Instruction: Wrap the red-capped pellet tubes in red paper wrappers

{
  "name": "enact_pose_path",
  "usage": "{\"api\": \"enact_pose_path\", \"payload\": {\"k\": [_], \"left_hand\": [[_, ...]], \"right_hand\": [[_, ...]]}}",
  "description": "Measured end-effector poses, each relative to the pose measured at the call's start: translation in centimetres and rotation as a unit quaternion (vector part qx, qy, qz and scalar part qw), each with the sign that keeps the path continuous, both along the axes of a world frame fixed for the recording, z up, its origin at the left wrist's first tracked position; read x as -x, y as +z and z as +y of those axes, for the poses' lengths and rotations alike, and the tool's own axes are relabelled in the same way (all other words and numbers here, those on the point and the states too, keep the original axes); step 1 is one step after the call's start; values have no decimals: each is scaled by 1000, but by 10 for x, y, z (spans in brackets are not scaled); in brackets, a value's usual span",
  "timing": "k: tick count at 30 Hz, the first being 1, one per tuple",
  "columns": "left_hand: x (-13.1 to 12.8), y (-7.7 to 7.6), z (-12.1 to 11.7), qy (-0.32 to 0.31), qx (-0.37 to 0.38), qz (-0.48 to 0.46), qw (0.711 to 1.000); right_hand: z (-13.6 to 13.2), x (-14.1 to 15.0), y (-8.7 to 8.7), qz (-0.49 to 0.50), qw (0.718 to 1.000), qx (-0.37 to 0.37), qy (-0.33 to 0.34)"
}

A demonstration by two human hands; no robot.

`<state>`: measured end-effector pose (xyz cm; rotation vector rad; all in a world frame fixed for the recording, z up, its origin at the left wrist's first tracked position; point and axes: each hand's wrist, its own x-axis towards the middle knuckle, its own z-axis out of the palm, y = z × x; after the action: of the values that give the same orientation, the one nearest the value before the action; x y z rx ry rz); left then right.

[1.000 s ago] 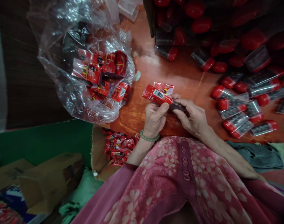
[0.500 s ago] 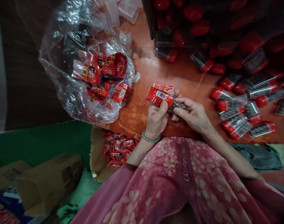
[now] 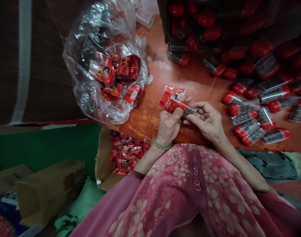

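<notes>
Between my hands is a red printed card sleeve (image 3: pixel 169 102) with a barcode, folded around one end of a clear tube (image 3: pixel 190 111) of dark pieces. My left hand (image 3: pixel 168 126), a green bead bracelet at its wrist, is closed with its thumb pressed on the sleeve. The fingers of my right hand (image 3: pixel 209 121) pinch the bare end of the tube. To the right on the orange table lie several clear tubes with red caps (image 3: pixel 276 135). On the left, a clear plastic bag (image 3: pixel 78 89) holds bundles of red printed cards (image 3: pixel 104 72).
An open cardboard box (image 3: pixel 103 164) of red wrapped packages (image 3: pixel 128 154) stands below the table's left edge. Many red-capped tubes are heaped in shadow at upper right. Empty clear tubes (image 3: pixel 145 18) lie beyond the bag. Dark cloth (image 3: pixel 269 164) is at right.
The sleeve has turned a little in my fingers, its barcode shifting away from me. Both hands remain closed on the sleeve and tube. The camera view has swung slightly left.
</notes>
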<state>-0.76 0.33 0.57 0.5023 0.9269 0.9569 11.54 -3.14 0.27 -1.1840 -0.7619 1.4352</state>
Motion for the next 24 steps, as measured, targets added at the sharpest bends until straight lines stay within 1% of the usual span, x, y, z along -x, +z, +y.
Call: {"api": "enact_pose_path", "payload": {"k": [4,8,12,15,19,22,24], "left_hand": [[-2,9,-9,14,-4,-3,1000],[-7,19,-24,-8,1,-17,1000],[-11,26,-40,-38,-5,-28,999],[-9,26,-52,-60,-25,-22,998],[-4,19,-63,-112,-66,-25,991],[2,14,-64,-142,-87,-9,986],[9,15,-63,-153,-96,4,984]], "right_hand": [[-7,2,5,3,1000,-11,2],[-15,0,12,-2,1000,-26,0],[-24,-5,14,-8,999,-40,9],[-31,-10,14,-5,999,-41,31],[-37,-13,14,16,997,-52,58],[-38,-11,13,19,995,-68,67],[-39,-8,12,24,995,-63,78]]}}
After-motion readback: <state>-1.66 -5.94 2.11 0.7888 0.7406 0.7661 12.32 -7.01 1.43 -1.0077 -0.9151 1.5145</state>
